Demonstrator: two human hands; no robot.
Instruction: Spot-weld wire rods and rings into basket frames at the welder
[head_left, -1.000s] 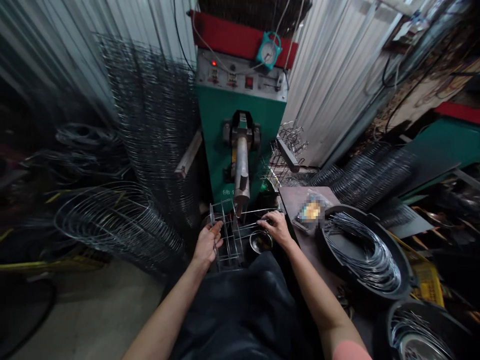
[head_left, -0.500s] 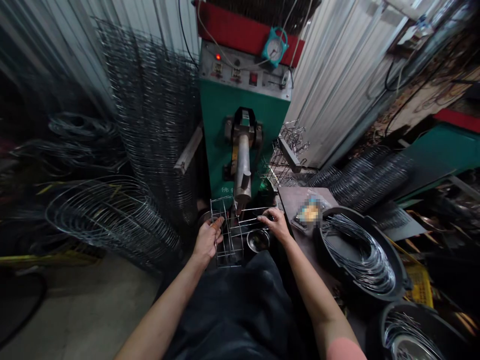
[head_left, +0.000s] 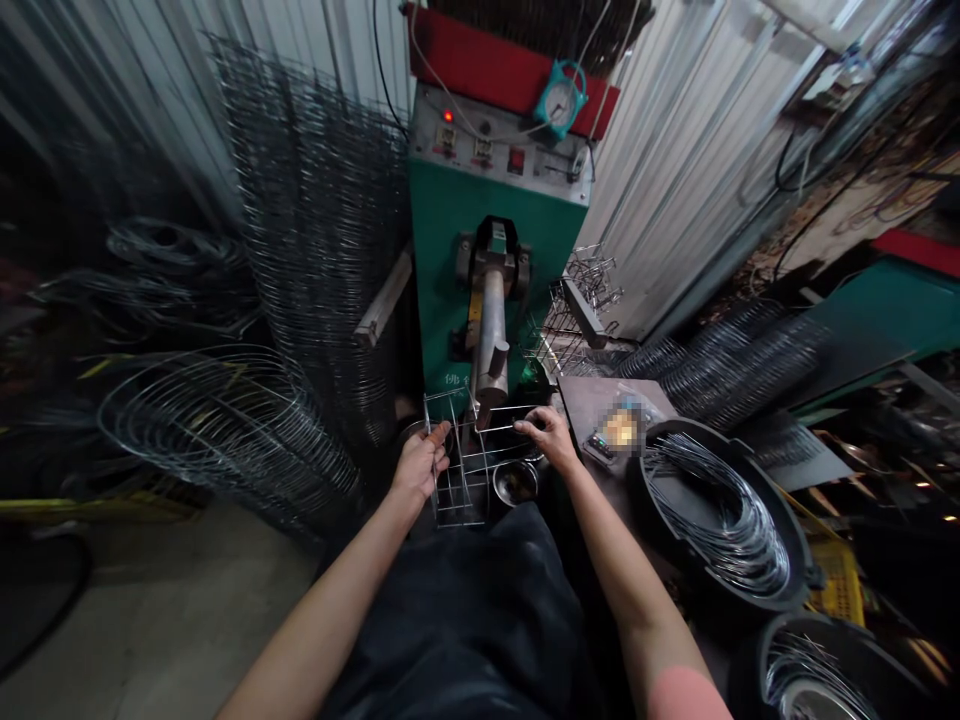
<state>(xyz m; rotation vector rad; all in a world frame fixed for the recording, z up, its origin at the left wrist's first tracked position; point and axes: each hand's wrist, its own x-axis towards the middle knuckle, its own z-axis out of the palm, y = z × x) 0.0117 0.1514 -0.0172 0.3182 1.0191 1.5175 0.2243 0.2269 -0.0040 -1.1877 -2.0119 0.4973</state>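
My left hand [head_left: 423,462] is closed around the left side of a small wire rack [head_left: 459,490], thumb on top. The rack is tilted under the electrode tip [head_left: 480,412] of a green spot welding machine [head_left: 496,190]. On the other side of the tip, my right hand [head_left: 550,438] pinches the right end of a thin metal wire [head_left: 504,410] between thumb and fingers. That wire runs leftward to the rack at the tip; whether they are joined I cannot tell. Just below sits a small round metal bowl [head_left: 515,484], its contents unclear.
Tall stacks of wire rings [head_left: 322,230] and round wire grids [head_left: 225,430] stand on the left. To the right, a black tub [head_left: 652,520] holds bent wires, with another tub [head_left: 765,650] nearer me. A pixelated item lies on the side table [head_left: 581,395].
The view has shifted slightly, so the machine appears farther right. The rack has tilted a little, its near edge now higher in view. Both hands keep their grips.
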